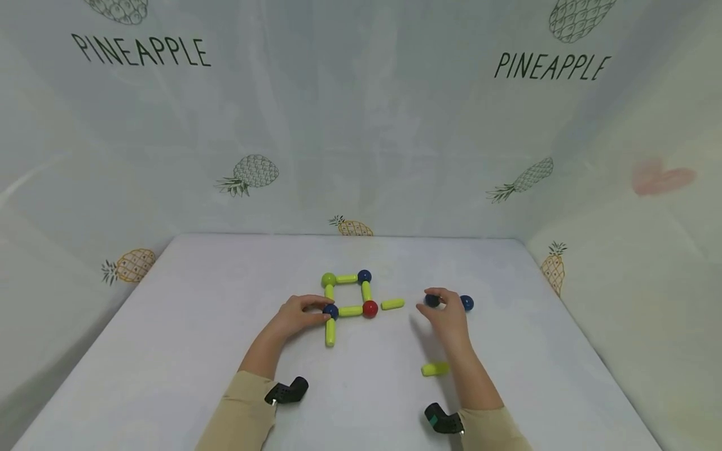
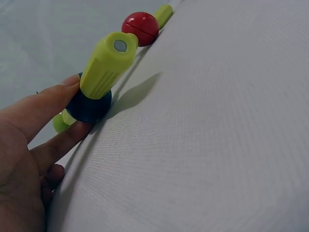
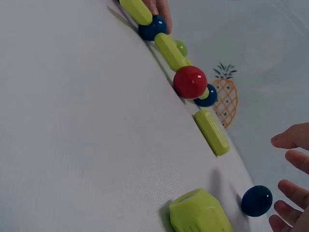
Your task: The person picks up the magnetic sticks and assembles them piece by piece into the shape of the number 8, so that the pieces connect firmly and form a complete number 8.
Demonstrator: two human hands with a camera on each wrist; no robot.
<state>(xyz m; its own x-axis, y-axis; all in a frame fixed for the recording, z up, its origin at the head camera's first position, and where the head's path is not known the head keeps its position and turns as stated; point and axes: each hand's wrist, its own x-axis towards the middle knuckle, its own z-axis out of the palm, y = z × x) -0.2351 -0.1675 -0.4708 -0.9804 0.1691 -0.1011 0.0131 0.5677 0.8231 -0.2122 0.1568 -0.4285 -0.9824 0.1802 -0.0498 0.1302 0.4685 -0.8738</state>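
One blue ball (image 1: 331, 311), at seven o'clock on a square of rods and balls (image 1: 346, 279), sits pinched in my left hand (image 1: 296, 314) on the head feed, probably to steady the rest; a loose rod (image 1: 392, 304) lies at three o'clock, just beside the red ball (image 1: 370, 309), and my right hand (image 1: 449, 319) spreads over a dark ball (image 1: 432, 301). From the left wrist, I see thumb and finger on opposite sides, likely leaving the outward rod (image 2: 106, 67) unobstructed. The right wrist shows parted fingers, apparently holding nothing, another blue ball (image 3: 257, 201) on the table (image 3: 96, 145) at their nine o'clock.
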